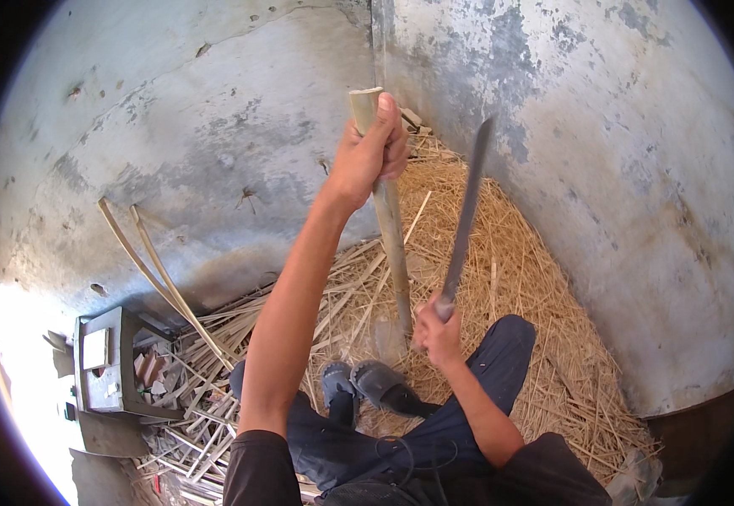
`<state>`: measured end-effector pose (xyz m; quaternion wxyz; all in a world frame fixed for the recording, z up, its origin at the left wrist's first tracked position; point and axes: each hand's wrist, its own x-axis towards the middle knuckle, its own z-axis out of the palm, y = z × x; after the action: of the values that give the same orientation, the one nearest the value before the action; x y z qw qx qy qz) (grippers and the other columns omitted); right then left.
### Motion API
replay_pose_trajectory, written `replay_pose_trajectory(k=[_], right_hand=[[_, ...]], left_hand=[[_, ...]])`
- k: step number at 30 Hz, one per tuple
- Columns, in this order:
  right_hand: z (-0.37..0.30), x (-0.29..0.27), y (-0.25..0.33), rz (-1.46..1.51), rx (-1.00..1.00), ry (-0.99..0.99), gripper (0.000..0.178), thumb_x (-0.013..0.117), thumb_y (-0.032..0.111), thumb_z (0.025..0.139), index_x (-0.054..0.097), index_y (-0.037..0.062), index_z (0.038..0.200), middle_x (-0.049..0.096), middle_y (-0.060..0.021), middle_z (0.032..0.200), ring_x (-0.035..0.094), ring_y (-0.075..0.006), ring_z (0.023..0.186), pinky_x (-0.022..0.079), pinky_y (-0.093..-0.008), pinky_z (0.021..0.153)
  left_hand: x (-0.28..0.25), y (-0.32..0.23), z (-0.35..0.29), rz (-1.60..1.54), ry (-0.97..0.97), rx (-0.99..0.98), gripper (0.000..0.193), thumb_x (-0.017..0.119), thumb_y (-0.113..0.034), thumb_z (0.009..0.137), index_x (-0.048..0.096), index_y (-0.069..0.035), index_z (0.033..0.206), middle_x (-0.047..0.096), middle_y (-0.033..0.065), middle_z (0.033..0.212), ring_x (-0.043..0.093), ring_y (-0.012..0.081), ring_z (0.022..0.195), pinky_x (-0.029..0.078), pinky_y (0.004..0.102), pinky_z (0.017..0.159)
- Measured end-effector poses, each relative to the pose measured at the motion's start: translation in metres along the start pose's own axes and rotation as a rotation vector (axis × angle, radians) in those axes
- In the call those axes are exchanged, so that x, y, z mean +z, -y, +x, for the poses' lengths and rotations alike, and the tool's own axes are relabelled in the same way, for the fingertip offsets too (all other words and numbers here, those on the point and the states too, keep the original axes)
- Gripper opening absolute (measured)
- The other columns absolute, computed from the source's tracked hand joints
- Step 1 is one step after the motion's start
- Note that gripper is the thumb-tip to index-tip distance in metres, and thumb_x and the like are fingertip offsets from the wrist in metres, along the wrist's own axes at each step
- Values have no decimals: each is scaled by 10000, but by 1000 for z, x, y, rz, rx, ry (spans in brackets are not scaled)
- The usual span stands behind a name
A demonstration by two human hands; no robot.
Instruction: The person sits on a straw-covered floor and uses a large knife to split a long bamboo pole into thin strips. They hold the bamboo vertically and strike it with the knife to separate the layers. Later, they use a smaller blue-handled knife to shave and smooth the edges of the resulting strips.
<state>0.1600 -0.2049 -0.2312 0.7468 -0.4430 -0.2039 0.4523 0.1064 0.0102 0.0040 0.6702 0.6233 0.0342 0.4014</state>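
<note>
My left hand is wrapped round the upper part of a bamboo pole, thumb lying near its cut top end. The pole stands nearly upright, and its lower end is down by my feet. In my right hand is the handle of a machete. Its long dark blade points up and away, to the right of the pole and apart from it. Some blur shows on the right hand.
Straw-like shavings heap up in the wall corner. Split bamboo strips pile at the left, with two long bent strips leaning on the wall. A grey box-like frame holds debris. My shoes rest among shavings.
</note>
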Motion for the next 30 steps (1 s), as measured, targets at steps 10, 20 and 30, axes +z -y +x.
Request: replay_pose_trajectory(k=[10,20,30], right_hand=[[-10,-9,-25,-107,409,28,195,656,37,963,481,116,927,439,27,611,411,-80,450,329,-292,401],[-11,-67,-95,-157,653,12,181,646,29,955,486,112,935,437,21,605,401,-91,428,345,-293,410],[-2,6,-12,-102,207,8,187,634,37,962,480,126,903,405,36,602,352,-82,432,326,-293,409]], left_hand=[[-13,-9,-11,41,-18,-7,621,443,-673,1089,311,-184,730,253,-69,605,246,62,495,244,260,459],[-23,-9,-14,-29,-52,-15,567,489,-582,1118,354,-173,750,288,-60,589,290,68,494,260,272,462],[-17,-8,-11,-5,-17,-1,550,493,-559,1126,357,-173,759,300,-64,599,291,65,491,259,271,460]])
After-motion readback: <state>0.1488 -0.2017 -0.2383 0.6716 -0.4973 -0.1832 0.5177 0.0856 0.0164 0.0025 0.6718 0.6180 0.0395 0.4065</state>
